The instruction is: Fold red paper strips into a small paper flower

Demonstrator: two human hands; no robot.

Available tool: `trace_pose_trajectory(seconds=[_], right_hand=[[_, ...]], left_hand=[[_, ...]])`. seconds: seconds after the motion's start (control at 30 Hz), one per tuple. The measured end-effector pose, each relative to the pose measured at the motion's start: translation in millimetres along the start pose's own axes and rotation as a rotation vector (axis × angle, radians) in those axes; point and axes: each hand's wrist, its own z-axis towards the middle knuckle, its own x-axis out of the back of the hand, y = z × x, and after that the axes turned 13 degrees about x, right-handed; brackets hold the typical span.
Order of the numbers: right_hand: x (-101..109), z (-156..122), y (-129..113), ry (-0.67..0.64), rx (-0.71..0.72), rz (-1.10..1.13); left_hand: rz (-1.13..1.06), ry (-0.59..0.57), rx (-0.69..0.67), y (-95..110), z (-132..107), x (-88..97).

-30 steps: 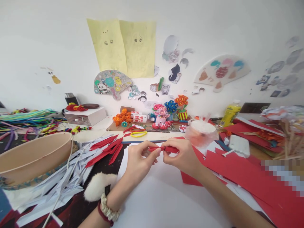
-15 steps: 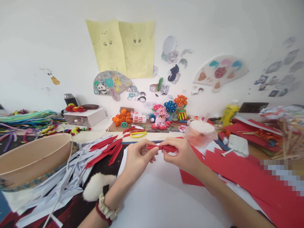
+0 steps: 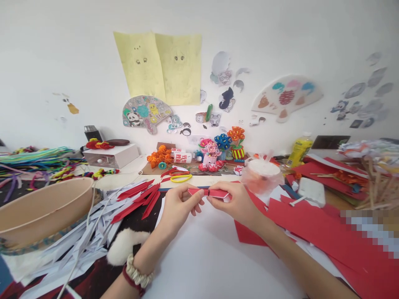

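Note:
Between my two hands is a narrow folded strip of red paper (image 3: 216,193), held level above a white sheet (image 3: 215,249). My left hand (image 3: 181,201) pinches its left end between thumb and fingers. The right end is gripped by my right hand (image 3: 232,201), its thumb underneath and fingers on top. A small dark band or gap shows near the strip's middle, and a white edge is visible along its lower side. Left of my hands lie several pointed folded red strips (image 3: 151,202), on a heap of folded white paper strips (image 3: 84,232).
Yellow-handled scissors (image 3: 181,178) lie behind my hands. Red paper sheets (image 3: 314,232) spread to the right, near a cup in a plastic bag (image 3: 262,172). A beige oval basket (image 3: 46,207) stands at left, and a white fluffy piece (image 3: 124,247) rests near my left wrist.
The red strip has been turned so that more of its flat red face and a white edge show. Both hands have shifted slightly left and keep their hold. The view has tipped a little.

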Motion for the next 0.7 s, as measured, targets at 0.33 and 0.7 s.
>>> trace_pose_trajectory(seconds=[0.33,0.7], right_hand=[[0.1,-1.8,-1.6,-0.062,0.093,-0.066],[-3.9,-6.9,0.7,-0.07,0.156,-0.131]], left_hand=[[0.096,0.046,0.092,-1.7,1.3,-1.2],[0.188,0.064,0.109,-2.4,0.2,-4.3]])
